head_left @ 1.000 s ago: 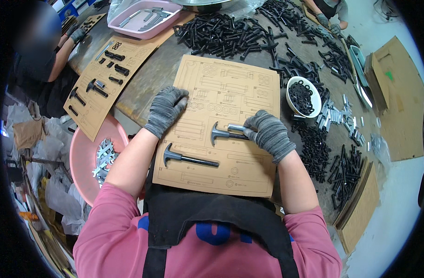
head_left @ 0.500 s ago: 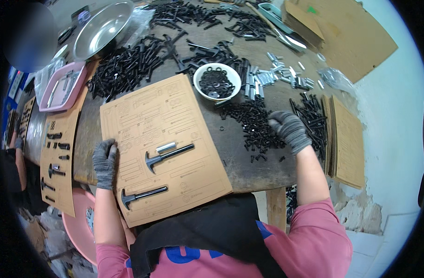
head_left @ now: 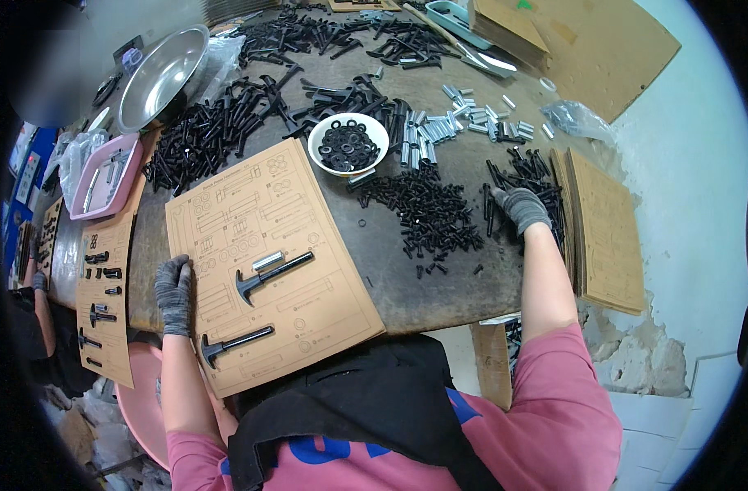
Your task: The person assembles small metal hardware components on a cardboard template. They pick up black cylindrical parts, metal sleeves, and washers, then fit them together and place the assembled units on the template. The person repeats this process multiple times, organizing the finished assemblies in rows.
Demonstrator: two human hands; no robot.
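My left hand (head_left: 174, 296), in a grey glove, is closed at the left edge of a stack of printed cardboard sheets (head_left: 341, 290) that slopes over the table's front edge. Two black T-shaped pieces with long shafts, an upper one (head_left: 274, 277) and a lower one (head_left: 236, 344), lie on the top sheet. A short silver tube (head_left: 268, 261) lies beside the upper piece. My right hand (head_left: 523, 209), also gloved, has its bent fingers at a pile of long black bolts (head_left: 545, 190). Its fingertips are partly hidden, so what they grip cannot be seen.
A white bowl of black washers (head_left: 348, 144) stands behind the sheets. Short black bolts (head_left: 427, 209) and silver tubes (head_left: 423, 135) lie to its right. More cardboard (head_left: 609, 233) leans at the right edge. A pink tray (head_left: 106, 176) and metal basin (head_left: 163, 78) sit left.
My right hand has moved from the short black bolts to the right, onto the long black bolts. My left hand stays at the cardboard edge. The whole view has shifted slightly.
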